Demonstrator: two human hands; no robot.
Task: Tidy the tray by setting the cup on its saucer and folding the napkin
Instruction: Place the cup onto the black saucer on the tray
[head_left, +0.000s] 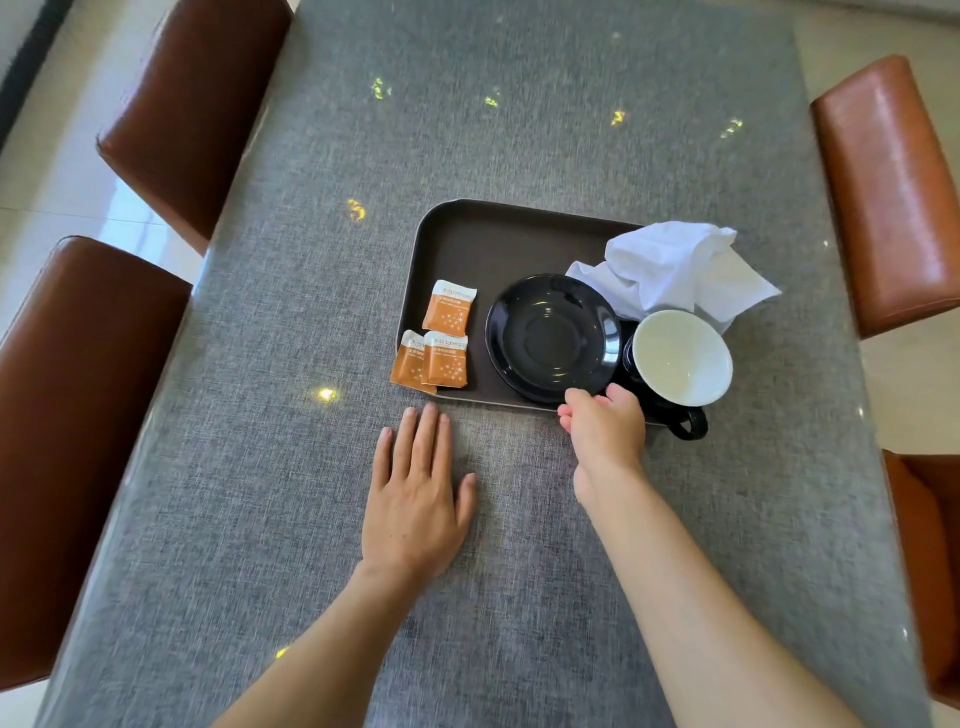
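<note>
- The counter (519, 130) is covered in a grey woven-look surface with small bright glints of light on it.
- Brown leather chairs stand along both sides: two beside the left edge (182, 104) and (67, 441), and others on the right (893, 197); pale glossy floor shows beyond them.
- The left hand (415, 499) lies flat on the counter, palm down, fingers spread and holding nothing.
- Just past its fingertips sits the near edge of a dark brown tray (467, 244), whose right part is hidden under other things.
- Three orange sachets (436, 343) lie ahead of the left hand at the tray's near left corner (the leftmost one overhangs the rim).
- The right hand (605, 431) hovers at the tray's near edge, loosely curled, its fingers (582, 400) at the near rim of the saucer (553, 338); whether they grip the rim or only touch it cannot be told.
- The black saucer lies bare on the tray, directly ahead of the right hand.
- The cup (680, 358), black outside and white inside, stands upright to the right of that hand, touching or nearly touching the saucer's right side, with its handle pointing back toward the person.
- The white napkin (675, 265) lies crumpled beyond the cup, at the tray's far right, one corner spilling over onto the counter.
</note>
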